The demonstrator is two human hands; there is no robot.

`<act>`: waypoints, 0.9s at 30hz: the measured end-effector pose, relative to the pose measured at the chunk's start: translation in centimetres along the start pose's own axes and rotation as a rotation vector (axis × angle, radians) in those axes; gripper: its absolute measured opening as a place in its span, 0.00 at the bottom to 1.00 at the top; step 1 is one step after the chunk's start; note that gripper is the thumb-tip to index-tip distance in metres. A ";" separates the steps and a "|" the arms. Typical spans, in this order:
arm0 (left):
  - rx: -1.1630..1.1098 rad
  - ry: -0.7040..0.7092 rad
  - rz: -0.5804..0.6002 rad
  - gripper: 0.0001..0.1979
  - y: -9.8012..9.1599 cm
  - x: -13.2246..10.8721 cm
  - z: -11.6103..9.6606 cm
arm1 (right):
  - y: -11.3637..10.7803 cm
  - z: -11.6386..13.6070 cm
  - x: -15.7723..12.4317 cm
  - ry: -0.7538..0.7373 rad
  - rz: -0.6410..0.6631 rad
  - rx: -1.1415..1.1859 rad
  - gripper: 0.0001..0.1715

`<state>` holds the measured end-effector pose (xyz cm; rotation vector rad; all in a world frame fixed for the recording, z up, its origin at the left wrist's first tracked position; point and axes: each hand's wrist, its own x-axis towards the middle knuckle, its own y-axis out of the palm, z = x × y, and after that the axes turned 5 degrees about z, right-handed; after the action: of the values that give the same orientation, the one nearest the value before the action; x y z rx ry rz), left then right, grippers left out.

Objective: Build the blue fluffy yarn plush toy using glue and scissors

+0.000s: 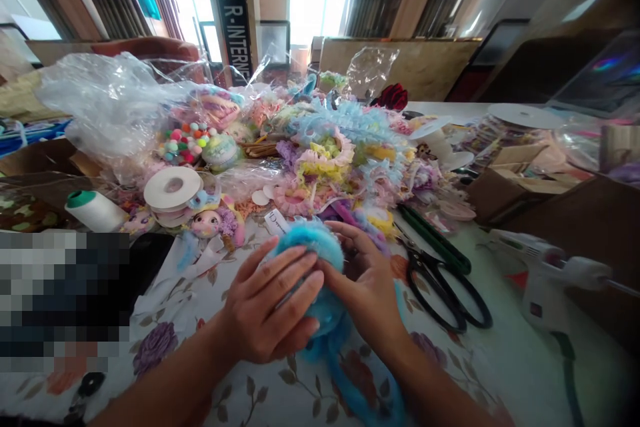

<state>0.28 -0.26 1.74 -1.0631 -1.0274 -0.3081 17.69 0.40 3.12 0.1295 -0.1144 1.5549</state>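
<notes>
A fluffy blue furry piece (315,243) lies on the floral tablecloth (270,393), with a blue furry strip (360,390) trailing toward me. My left hand (273,307) lies over its left side, fingers curled round the fluff. My right hand (365,280) grips its right side, thumb pressed against the blue fur. Both hands meet over the piece at the table's front middle.
Black-handled scissors (440,280) lie just right of my right hand. A white glue gun (545,273) stands farther right. Behind are a heap of pastel lace trims (340,153), ribbon spools (173,190), a thread cone (95,210), plastic bags (105,100) and cardboard boxes (520,177).
</notes>
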 end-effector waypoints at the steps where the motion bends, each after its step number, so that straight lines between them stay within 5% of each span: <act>1: -0.021 0.023 -0.017 0.17 0.0 0.1 0.0 | 0.0 0.1 0.0 0.006 0.003 -0.001 0.27; 7: -0.002 -0.006 -0.004 0.17 -0.4 0.3 0.0 | -0.1 0.1 -0.2 0.019 0.019 -0.005 0.28; 11: -0.096 0.107 -0.008 0.14 -0.6 0.5 0.0 | 0.1 -0.1 -0.3 0.041 0.037 -0.008 0.28; 27: -0.036 -0.068 -0.078 0.13 -0.5 0.6 -0.4 | 0.1 -0.1 0.0 0.056 0.041 0.024 0.26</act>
<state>0.50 -0.69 2.43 -1.0731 -1.1298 -0.3569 17.59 0.45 3.00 0.1031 -0.0549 1.5995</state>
